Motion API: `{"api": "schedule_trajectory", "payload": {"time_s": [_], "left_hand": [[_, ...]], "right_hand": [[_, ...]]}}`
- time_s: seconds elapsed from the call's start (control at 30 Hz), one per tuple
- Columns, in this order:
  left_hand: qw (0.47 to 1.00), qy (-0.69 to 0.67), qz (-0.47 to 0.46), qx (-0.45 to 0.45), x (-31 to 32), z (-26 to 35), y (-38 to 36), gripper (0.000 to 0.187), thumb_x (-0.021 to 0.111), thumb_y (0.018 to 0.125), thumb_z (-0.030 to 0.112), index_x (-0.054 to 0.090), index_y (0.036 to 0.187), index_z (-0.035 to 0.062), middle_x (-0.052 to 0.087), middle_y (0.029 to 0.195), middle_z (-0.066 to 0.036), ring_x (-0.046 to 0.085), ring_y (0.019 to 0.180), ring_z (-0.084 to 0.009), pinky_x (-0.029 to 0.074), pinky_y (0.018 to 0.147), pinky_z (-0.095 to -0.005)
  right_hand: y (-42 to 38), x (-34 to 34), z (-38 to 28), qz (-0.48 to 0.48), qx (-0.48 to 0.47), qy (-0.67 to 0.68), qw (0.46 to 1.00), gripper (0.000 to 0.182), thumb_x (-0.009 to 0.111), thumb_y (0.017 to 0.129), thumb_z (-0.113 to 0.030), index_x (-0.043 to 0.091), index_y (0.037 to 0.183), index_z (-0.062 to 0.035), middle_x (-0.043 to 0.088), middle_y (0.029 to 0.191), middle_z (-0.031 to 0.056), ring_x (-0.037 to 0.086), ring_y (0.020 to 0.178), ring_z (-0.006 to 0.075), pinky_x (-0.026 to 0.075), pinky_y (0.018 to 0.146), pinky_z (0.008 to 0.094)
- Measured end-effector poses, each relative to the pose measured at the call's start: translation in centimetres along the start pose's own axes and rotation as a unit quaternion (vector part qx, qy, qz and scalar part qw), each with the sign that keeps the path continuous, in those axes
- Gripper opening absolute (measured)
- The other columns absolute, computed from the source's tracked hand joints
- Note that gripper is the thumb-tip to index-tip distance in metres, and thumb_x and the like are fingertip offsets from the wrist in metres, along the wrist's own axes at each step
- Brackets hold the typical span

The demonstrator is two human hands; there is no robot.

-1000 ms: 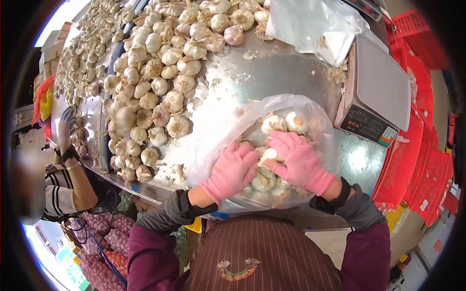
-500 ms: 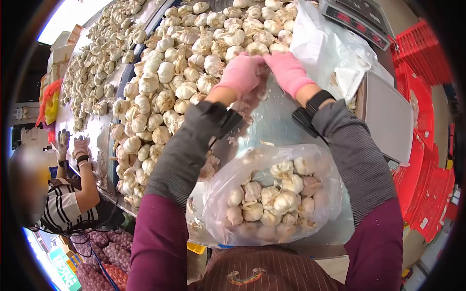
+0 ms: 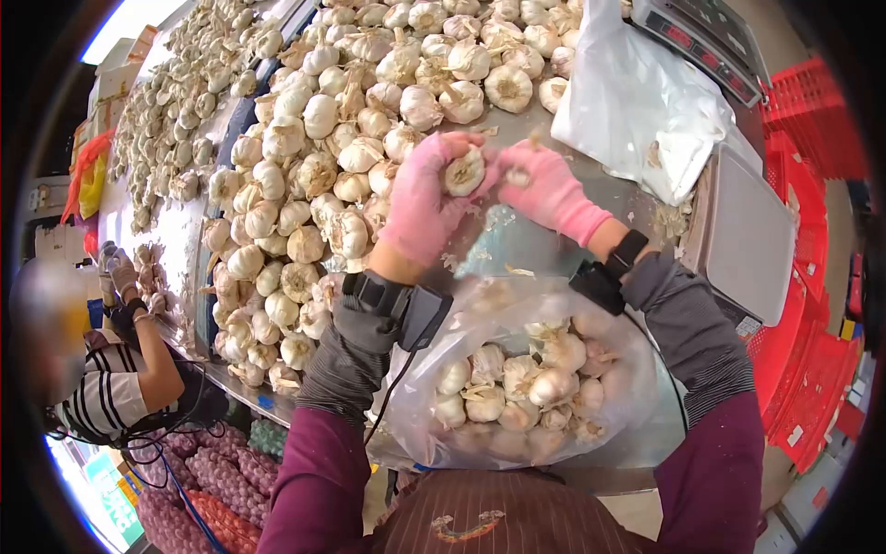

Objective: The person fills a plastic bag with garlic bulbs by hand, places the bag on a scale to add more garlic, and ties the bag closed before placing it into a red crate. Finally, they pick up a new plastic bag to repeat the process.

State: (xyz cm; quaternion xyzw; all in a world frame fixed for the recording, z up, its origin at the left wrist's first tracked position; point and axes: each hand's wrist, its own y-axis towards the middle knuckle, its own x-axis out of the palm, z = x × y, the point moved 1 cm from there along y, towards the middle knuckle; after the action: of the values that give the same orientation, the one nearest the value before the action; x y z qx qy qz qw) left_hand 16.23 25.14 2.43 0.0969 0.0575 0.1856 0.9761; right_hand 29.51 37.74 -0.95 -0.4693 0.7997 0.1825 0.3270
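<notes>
My left hand [image 3: 425,198], in a pink glove, is closed around a garlic bulb [image 3: 464,173] whose root end faces up. Close beside it, my right hand [image 3: 546,192], also pink-gloved, is closed with a pale garlic bulb [image 3: 518,175] partly visible between the fingers; motion blurs it. Both hands are above the metal table, at the near edge of a large heap of garlic [image 3: 355,152]. Below them, nearer my body, a clear plastic bag [image 3: 415,369] lies open with several garlic bulbs in it.
A digital scale [image 3: 706,42] stands at the back right, with white plastic bags [image 3: 637,102] before it. A grey scale platform [image 3: 752,231] and red crates [image 3: 798,369] are at the right. Another person [image 3: 120,369] works at the left, near a second garlic heap [image 3: 180,120].
Both hands have drawn back from the heap toward me and moved apart slightly, now with garlic bulbs in them. The other person's hands have come together.
</notes>
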Motion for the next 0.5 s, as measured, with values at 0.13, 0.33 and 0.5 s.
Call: {"api": "schedule_trajectory", "payload": {"time_s": [0.13, 0.33, 0.5], "left_hand": [[0.933, -0.277, 0.1, -0.205, -1.8, 2.4, -0.9, 0.036, 0.066, 0.08, -0.007, 0.052, 0.112, -0.0018, 0.059, 0.105, -0.009, 0.061, 0.093, -0.0152, 0.052, 0.078, -0.0252], [0.974, 0.179, 0.072, 0.116, -0.9, 5.3, -2.2, 0.041, 0.069, 0.076, -0.003, 0.054, 0.114, -0.0036, 0.062, 0.1, -0.009, 0.061, 0.092, -0.0156, 0.052, 0.078, -0.027], [0.985, -0.131, -0.026, -0.109, 1.6, 12.1, -8.8, 0.019, 0.066, 0.081, 0.006, 0.061, 0.097, -0.0024, 0.064, 0.093, -0.01, 0.062, 0.086, -0.0165, 0.05, 0.074, -0.0285]], "right_hand": [[-1.9, -3.7, -9.4, -0.005, 0.162, 0.608, 0.777, 0.024, 0.065, 0.082, -0.027, 0.062, 0.097, -0.0086, 0.064, 0.084, 0.0068, 0.063, 0.071, 0.0137, 0.05, 0.056, 0.0259], [-2.9, -4.9, -12.1, -0.075, 0.095, 0.527, 0.841, 0.036, 0.055, 0.093, -0.039, 0.055, 0.087, -0.0042, 0.059, 0.079, 0.0067, 0.058, 0.062, 0.011, 0.04, 0.045, 0.0197], [-12.4, -5.8, -14.9, -0.019, -0.086, 0.359, 0.929, 0.011, 0.071, 0.078, -0.017, 0.065, 0.083, -0.0083, 0.059, 0.092, 0.0094, 0.059, 0.071, 0.0149, 0.043, 0.05, 0.0275]]}}
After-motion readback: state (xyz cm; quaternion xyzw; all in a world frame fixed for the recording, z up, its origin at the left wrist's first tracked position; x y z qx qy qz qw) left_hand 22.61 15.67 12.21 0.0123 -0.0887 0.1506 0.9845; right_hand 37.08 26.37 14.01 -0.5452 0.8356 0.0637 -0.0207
